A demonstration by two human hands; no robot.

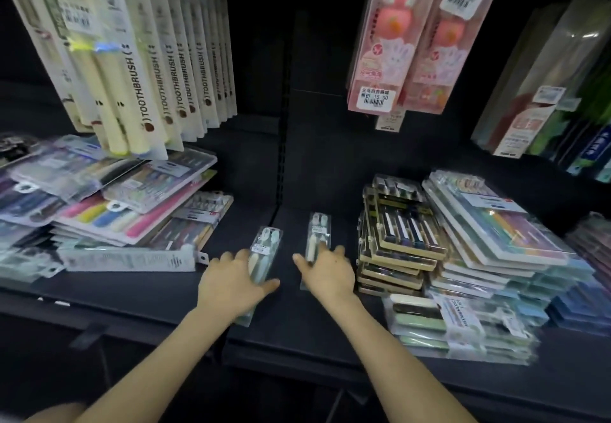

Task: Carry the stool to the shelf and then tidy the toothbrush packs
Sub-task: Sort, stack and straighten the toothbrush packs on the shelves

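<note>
Left grip (pixel 234 277) clasps clear pack (pixel 266 244); right grip (pixel 327 270) released, flat on second pack (pixel 319 227); gold-edged stack (pixel 396 244) just beside.

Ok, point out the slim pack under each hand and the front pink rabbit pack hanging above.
left slim pack (pixel 267 240): head view, on its clear upper end.
right slim pack (pixel 319 229): head view, on its upper end.
pink rabbit pack (pixel 393 20): head view, on the pink figure.

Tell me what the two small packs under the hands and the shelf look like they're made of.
Left pack: clear glossy plastic, likely; the brushes show through and it glints. Right pack: the same look. Shelf: matt black, probably painted metal, though its flat dull surface could also be coated board.
</note>
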